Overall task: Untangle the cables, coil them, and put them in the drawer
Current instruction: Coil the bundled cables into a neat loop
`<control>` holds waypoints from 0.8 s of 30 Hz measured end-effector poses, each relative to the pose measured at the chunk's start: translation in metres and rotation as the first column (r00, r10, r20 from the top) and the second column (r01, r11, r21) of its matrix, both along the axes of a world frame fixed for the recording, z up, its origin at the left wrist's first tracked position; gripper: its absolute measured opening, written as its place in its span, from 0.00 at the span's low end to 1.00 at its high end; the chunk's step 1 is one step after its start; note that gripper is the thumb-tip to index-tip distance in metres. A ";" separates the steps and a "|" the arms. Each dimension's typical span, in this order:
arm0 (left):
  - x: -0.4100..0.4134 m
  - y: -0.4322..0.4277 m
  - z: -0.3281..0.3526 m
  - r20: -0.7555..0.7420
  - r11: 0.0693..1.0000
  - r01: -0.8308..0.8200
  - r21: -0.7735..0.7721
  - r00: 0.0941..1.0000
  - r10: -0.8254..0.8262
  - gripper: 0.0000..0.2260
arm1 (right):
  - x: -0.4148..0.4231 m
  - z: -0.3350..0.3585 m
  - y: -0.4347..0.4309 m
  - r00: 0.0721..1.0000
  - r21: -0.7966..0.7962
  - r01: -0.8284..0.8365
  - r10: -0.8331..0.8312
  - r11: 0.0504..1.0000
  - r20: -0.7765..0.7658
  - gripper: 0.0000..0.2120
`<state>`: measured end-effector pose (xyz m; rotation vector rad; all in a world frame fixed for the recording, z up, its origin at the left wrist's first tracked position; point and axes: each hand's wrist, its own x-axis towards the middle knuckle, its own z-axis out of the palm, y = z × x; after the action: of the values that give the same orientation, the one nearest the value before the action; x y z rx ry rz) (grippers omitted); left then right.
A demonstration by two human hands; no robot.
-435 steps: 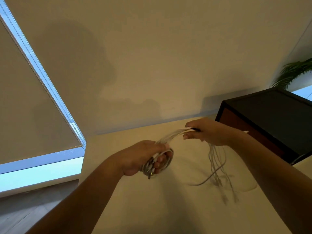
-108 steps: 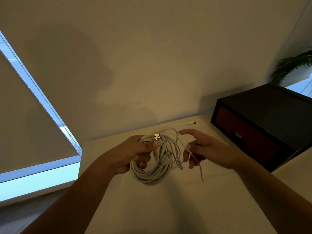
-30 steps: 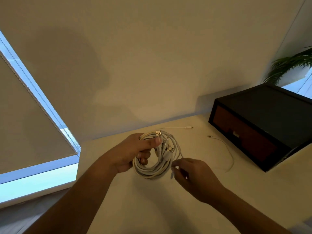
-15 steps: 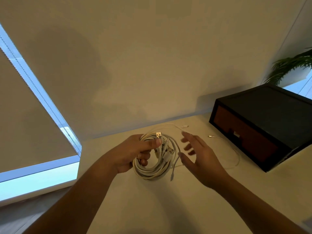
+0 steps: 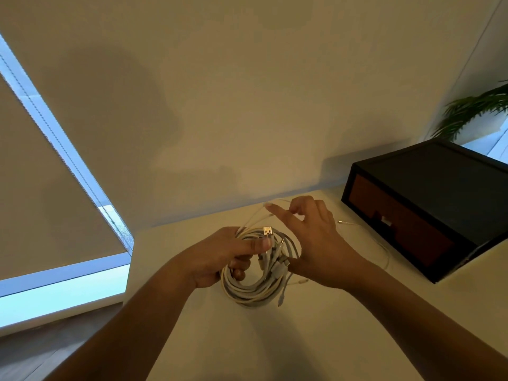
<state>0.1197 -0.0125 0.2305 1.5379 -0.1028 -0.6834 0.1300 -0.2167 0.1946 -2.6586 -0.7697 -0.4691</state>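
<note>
My left hand [image 5: 220, 254] grips a thick coil of white cables [image 5: 253, 292] above the table, thumb pressed across the top by a metal USB plug [image 5: 267, 230]. Several plug ends dangle inside the loop. My right hand [image 5: 313, 237] is just right of the coil, its index finger and thumb pinching a thin white strand [image 5: 254, 217] that runs up out of the coil. One more thin white cable [image 5: 384, 251] lies loose on the table to the right. The black drawer box [image 5: 428, 204] with a brown front is closed at the right.
The pale table [image 5: 247, 347] ends at its left edge near a window with roller blinds [image 5: 49, 193]. A wall stands close behind the table. A green plant [image 5: 472, 108] shows behind the drawer box.
My right hand rose from below the coil to its upper right and took a thin strand between finger and thumb. The left hand kept holding the coil in place.
</note>
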 end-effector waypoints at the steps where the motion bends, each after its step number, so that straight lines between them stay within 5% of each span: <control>1: 0.000 -0.001 0.000 -0.003 1.000 0.001 -0.002 1.000 -0.001 0.07 | 0.000 -0.001 0.001 1.000 0.014 -0.013 0.013 1.000 -0.009 0.39; 5: 0.001 -0.004 -0.001 -0.005 1.000 0.003 0.005 1.000 -0.003 0.10 | -0.006 -0.009 0.011 0.997 0.124 -0.081 0.080 0.989 0.015 0.32; 10: -0.001 -0.008 -0.001 -0.001 0.999 0.017 -0.038 1.000 -0.017 0.09 | -0.007 -0.020 0.023 0.976 0.274 -0.015 -0.046 0.962 0.213 0.19; 24: -0.001 -0.013 0.003 -0.005 0.994 0.017 -0.104 1.000 -0.017 0.14 | 0.003 -0.023 0.011 0.904 0.239 -0.004 -0.099 0.971 0.417 0.27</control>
<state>0.1183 -0.0251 0.2335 1.4370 -0.1450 -0.6857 0.1326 -0.2055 0.1721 -2.3807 -0.7113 -1.1115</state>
